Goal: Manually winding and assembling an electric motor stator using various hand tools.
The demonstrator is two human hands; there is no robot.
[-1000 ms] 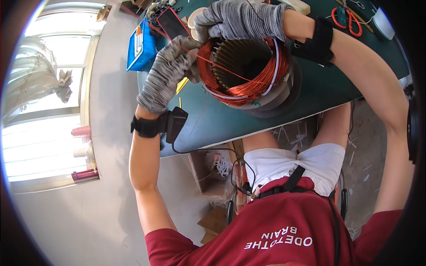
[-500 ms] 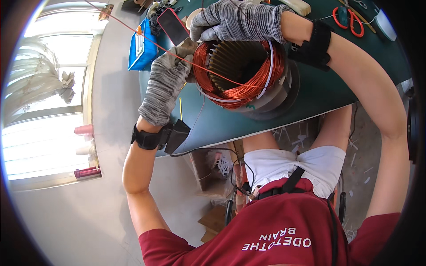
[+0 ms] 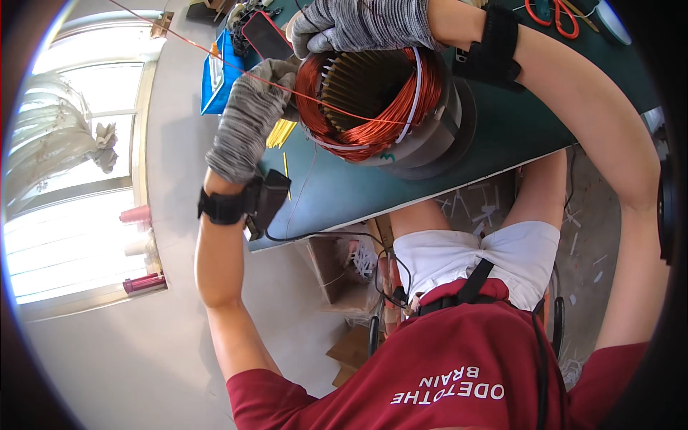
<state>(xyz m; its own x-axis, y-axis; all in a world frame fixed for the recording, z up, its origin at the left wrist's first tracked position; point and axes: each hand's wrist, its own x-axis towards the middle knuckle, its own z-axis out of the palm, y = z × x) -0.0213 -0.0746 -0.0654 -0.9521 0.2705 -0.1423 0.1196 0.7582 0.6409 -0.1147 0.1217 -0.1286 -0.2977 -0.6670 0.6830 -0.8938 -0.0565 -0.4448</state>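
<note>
Green tabletop [image 3: 337, 188] under white-banded coppery coil [image 3: 380, 130]; left hand [image 3: 259, 102], right hand [image 3: 358, 26] curled beside, grips unclear.

The head view is taken from the left one of two fisheye cameras worn side by side on the person's head. It faces steeply downward, upright and unmirrored. The wearer's red shirt [image 3: 444, 358] fills the lower middle, nearest the lens, with white shorts [image 3: 476, 258] above it. Farther out, at arm's reach, the green table [image 3: 344, 193] slants across the upper part. The left hand [image 3: 251, 118] lies within frame; the right hand [image 3: 365, 25] meets the top edge. Coverage extends to a window [image 3: 72, 236] at left and floor [image 3: 595, 229] at right. A dark, curved rim rounds the corners.
</note>
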